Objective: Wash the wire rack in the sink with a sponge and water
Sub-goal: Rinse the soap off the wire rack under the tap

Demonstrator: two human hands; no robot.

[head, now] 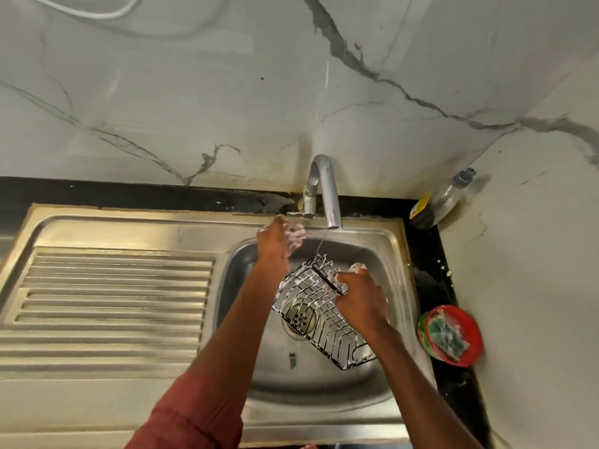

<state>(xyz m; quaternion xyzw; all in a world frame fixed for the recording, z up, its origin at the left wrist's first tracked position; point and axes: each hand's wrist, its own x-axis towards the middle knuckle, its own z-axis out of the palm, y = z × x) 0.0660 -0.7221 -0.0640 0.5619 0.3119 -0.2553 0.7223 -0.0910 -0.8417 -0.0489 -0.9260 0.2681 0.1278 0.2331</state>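
Holding the wire rack (319, 314) by its upper side, our right hand (361, 301) has its soapy fingers curled round the wires, and the rack hangs tilted over the drain (299, 317) inside the sink (324, 400), white foam clinging to its bars. Our left hand (278, 241) is raised toward the base of the tap (324, 189), its fingers covered in suds and spread loosely, gripping nothing that we can make out. A thin stream of water (322, 241) runs from the spout down onto the top corner of the rack. Left of the basin we see the ribbed draining board (110, 293). On the dark surface (428, 254) to the right a red dish (453, 335) carries a green sponge (449, 338), well apart from both hands, and a clear bottle (444, 199) leans in the corner against the marbled wall (194, 92). A reddish sleeve (191, 419) covers our left forearm
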